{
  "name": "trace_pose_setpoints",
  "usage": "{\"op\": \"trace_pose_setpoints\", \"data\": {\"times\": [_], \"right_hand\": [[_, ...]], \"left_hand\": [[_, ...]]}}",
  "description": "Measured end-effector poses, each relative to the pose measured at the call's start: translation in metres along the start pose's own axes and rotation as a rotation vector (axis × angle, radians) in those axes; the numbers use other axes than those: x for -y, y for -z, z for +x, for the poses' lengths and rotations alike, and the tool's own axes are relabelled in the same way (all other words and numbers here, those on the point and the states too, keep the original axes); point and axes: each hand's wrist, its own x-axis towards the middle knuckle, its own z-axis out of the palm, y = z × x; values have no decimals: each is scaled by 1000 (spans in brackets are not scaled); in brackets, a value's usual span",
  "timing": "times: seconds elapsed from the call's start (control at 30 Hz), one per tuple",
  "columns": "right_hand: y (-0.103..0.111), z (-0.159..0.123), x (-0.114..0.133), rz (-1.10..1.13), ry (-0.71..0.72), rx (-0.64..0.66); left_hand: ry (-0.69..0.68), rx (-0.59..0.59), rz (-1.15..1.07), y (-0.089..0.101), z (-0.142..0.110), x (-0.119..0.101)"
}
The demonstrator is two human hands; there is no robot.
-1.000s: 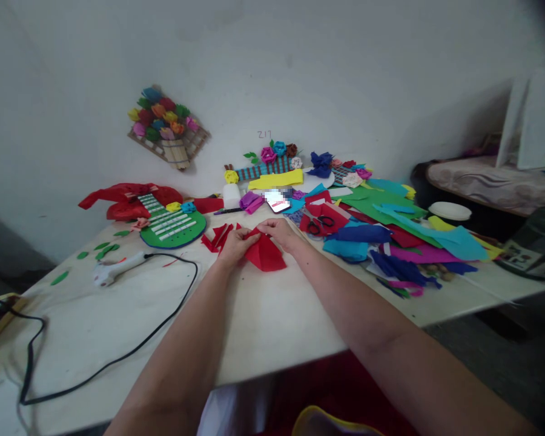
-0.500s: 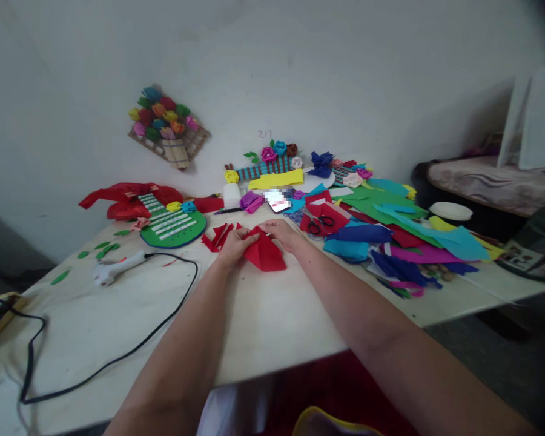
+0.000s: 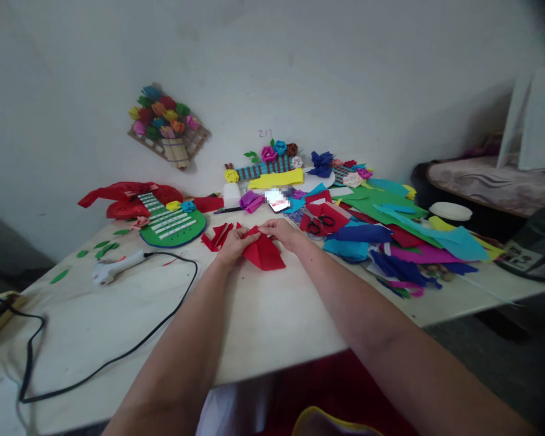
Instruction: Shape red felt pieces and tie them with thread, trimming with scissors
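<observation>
A piece of red paper [image 3: 266, 253] is held between my two hands over the middle of the table, its lower corner spreading toward me. My left hand [image 3: 234, 243] pinches its left edge with thumb and fingers. At its upper edge my right hand [image 3: 279, 232] grips the paper, fingers closed and partly hidden behind it. Left of my left hand lie several cut red paper strips [image 3: 218, 236]. To the right, scissors with black handles [image 3: 321, 224] rest on another red sheet. A phone with a lit, blurred screen [image 3: 277, 200] lies just beyond my hands.
On the left a glue gun [image 3: 118, 268] trails a black cord [image 3: 149, 336] over the table [image 3: 272, 327]. Behind it lies a green guitar-shaped craft [image 3: 175, 227]. Coloured paper [image 3: 386, 203] is heaped at right, near a large clear bottle [image 3: 533, 248].
My hands stay in nearly the same place. The red paper between them has shifted slightly, and its upper edge looks a little more folded under my fingers.
</observation>
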Motion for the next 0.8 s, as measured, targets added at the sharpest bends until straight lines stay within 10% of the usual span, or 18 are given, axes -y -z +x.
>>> {"op": "trace_pose_setpoints", "data": {"times": [0.8], "right_hand": [[2,3,-7,-42,-1,-32]], "left_hand": [[-154,-182,128,-4,2,-6]]}}
